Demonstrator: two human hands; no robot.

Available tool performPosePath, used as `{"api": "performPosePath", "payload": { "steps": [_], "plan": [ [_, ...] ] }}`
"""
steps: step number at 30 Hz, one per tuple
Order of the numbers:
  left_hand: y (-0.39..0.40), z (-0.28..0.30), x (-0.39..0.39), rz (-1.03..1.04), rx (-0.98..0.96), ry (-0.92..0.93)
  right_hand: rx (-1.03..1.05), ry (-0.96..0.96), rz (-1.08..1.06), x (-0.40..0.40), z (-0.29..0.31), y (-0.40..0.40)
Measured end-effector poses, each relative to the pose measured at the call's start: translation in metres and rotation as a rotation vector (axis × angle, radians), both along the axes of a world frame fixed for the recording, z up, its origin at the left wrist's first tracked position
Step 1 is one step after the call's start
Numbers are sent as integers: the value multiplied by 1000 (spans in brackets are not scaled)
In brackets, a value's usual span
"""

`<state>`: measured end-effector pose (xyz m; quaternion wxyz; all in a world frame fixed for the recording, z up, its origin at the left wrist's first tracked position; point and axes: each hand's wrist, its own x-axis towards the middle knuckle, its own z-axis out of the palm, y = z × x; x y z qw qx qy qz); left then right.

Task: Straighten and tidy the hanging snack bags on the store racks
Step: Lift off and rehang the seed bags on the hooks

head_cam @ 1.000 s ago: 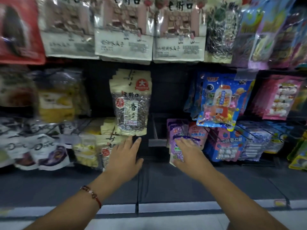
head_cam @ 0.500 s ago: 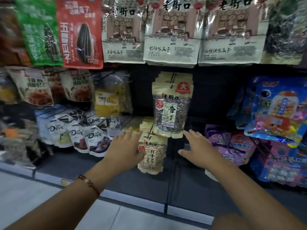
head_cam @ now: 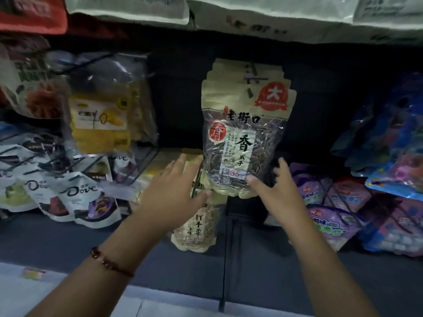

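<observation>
A stack of tan sunflower-seed bags (head_cam: 245, 138) hangs from a hook at the centre of the dark rack, its clear window showing dark seeds. Below it hangs a second tan seed bag (head_cam: 199, 227), partly hidden behind my left hand. My left hand (head_cam: 174, 191), with a bead bracelet on the wrist, is spread open just left of the upper bag's bottom corner. My right hand (head_cam: 277, 193) is open at the bag's lower right, its thumb touching the bottom edge. Neither hand grips anything.
White Dove pouches (head_cam: 77, 197) and a yellow dried-fruit bag (head_cam: 100, 120) hang on the left. Purple candy packs (head_cam: 332, 220) and blue toy-candy packs (head_cam: 393, 156) hang on the right. Large white bags (head_cam: 263, 17) line the row above. A grey base panel (head_cam: 160, 271) runs below.
The view has closed in on the tan seed bags. Both hands moved up and inward to the bottom corners of the upper bag.
</observation>
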<state>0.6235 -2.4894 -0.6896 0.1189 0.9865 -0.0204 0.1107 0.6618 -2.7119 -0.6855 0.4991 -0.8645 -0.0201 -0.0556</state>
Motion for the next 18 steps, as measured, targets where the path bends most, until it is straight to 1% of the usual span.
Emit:
{"api": "performPosePath", "payload": {
  "steps": [2,5,6,10,15,18],
  "plan": [
    [-2,-4,18,-43,-66,8,141,39,-39,22,-1,5],
    [-7,-6,33,-119,-127,44,368,34,41,34,-1,14],
    [-8,-5,35,-142,-176,50,404,30,71,34,-2,16],
    [-9,-1,23,-215,-335,-19,401,-14,137,15,0,16],
    [1,-3,-29,-268,-341,-72,434,31,121,-26,0,9],
    [11,1,-52,-252,-446,-115,424,35,146,-51,6,4]
  ]
}}
